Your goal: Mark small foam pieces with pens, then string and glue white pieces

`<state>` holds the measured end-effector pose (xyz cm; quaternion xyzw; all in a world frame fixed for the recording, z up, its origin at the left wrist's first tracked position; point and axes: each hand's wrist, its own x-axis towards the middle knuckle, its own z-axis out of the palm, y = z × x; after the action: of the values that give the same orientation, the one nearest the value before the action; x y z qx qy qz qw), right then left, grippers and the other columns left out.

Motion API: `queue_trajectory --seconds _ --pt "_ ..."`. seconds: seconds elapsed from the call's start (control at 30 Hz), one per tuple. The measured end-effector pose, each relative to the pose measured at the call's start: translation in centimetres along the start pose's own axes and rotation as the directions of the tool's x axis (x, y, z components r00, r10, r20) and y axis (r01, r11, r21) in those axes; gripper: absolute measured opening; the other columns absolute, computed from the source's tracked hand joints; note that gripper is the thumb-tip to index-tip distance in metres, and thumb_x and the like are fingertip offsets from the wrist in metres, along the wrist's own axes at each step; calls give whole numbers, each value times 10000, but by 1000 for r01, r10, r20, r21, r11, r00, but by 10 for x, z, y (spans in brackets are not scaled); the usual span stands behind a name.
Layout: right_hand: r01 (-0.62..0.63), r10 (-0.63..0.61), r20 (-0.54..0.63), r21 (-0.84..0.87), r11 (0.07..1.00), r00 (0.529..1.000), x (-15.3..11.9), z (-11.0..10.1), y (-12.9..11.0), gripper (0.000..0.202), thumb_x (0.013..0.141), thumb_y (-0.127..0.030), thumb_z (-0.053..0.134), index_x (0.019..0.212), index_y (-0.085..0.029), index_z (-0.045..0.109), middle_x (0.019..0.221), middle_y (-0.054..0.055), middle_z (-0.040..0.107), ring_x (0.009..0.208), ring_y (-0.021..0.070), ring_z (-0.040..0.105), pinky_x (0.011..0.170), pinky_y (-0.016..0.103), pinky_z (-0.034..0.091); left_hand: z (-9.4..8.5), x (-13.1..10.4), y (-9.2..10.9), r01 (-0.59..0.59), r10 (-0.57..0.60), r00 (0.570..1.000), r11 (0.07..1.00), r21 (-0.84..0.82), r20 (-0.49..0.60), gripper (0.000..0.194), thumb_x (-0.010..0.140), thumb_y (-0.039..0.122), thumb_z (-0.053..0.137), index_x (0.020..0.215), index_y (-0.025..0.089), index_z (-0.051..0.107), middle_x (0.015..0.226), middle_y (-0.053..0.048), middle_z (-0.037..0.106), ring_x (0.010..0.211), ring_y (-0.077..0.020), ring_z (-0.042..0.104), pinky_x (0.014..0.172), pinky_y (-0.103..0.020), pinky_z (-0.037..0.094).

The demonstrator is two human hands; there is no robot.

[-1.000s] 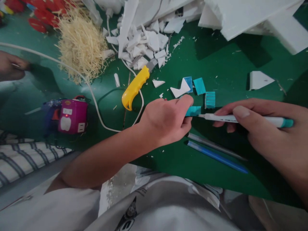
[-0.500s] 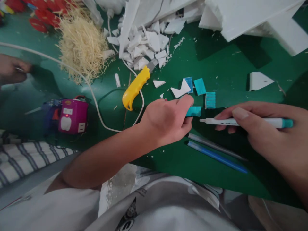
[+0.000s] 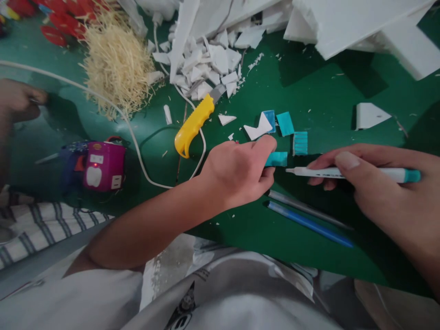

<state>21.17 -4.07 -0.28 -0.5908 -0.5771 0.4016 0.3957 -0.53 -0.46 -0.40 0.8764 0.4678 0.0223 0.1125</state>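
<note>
Marker (image 3: 388, 174) sits right of center, pinched by the right hand (image 3: 381, 199); its tip points just beside a teal piece (image 3: 277, 159), center, pinched by the left hand (image 3: 239, 167). Table (image 3: 326, 101) bears white scraps (image 3: 206, 64), upper center.

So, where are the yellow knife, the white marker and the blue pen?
Yellow knife (image 3: 194, 124): head view, on its handle.
White marker (image 3: 319, 172): head view, on its barrel.
Blue pen (image 3: 311, 224): head view, on its barrel.

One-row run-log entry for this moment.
left hand: holding turquoise rectangular piece | right hand: holding slim white teal-ended marker, tip near piece | left of hands: yellow-handled cutter
</note>
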Motion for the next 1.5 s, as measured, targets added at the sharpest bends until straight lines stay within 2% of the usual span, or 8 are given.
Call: queue_trajectory --seconds 0.13,0.23,0.37,0.5,0.8,1.17,1.33,1.5 --pt "-51 48 -61 -40 998 997 0 0 0 185 932 -378 682 825 -284 800 710 4 730 551 111 618 540 288 538 0 0 0 -4 4 1000 1000 -5 0 201 910 308 589 1084 229 651 612 45 605 624 -183 660 596 -273 417" --pt "-44 43 -39 -15 999 998 1 0 1 212 929 -352 685 757 -284 787 654 -1 704 525 114 607 520 289 524 0 0 0 1 -1 1000 1000 -1 1 202 908 308 590 1086 231 648 608 47 600 622 -186 659 595 -276 416" --pt "-1 3 -53 39 999 999 2 1 4 184 926 -360 686 798 -295 802 662 -1 711 506 116 604 490 286 519 0 1 0 0 0 1000 1000 -15 12 215 906 299 582 1094 221 652 613 44 604 611 -192 654 594 -284 415" --pt "-55 55 -52 3 998 997 2 2 2 235 935 -315 666 731 -284 778 642 -3 702 513 117 611 492 283 520 0 2 0 7 -7 1000 1000 -12 21 219 907 311 582 1093 223 655 616 40 608 618 -190 656 603 -280 429" --pt "-3 3 -51 15 1000 999 3 0 6 190 933 -360 681 815 -291 812 669 -2 723 503 110 616 483 266 525 -1 1 1 9 -8 1000 1000 -11 20 221 910 305 578 1100 225 658 620 37 616 639 -187 666 634 -276 454" --pt "-63 65 -39 68 996 997 3 -3 3 265 922 -392 689 718 -259 793 589 11 677 481 124 604 450 264 507 -3 1 2 32 -30 998 999 -33 50 242 908 298 587 1123 226 669 637 26 637 683 -209 692 678 -296 481" --pt "-30 34 -44 89 996 998 4 -5 3 275 912 -441 700 736 -251 793 672 25 717 532 125 627 489 275 508 -8 0 0 -2 2 1000 999 -39 19 222 930 312 620 1131 237 675 641 44 627 655 -167 664 664 -270 452" --pt "-59 65 -62 97 994 996 3 -3 1 253 925 -410 686 754 -256 792 692 23 718 542 130 617 505 298 506 -20 -1 -7 106 -106 994 994 -2 -37 281 919 424 663 1119 228 689 673 26 626 668 -168 650 645 -270 430"
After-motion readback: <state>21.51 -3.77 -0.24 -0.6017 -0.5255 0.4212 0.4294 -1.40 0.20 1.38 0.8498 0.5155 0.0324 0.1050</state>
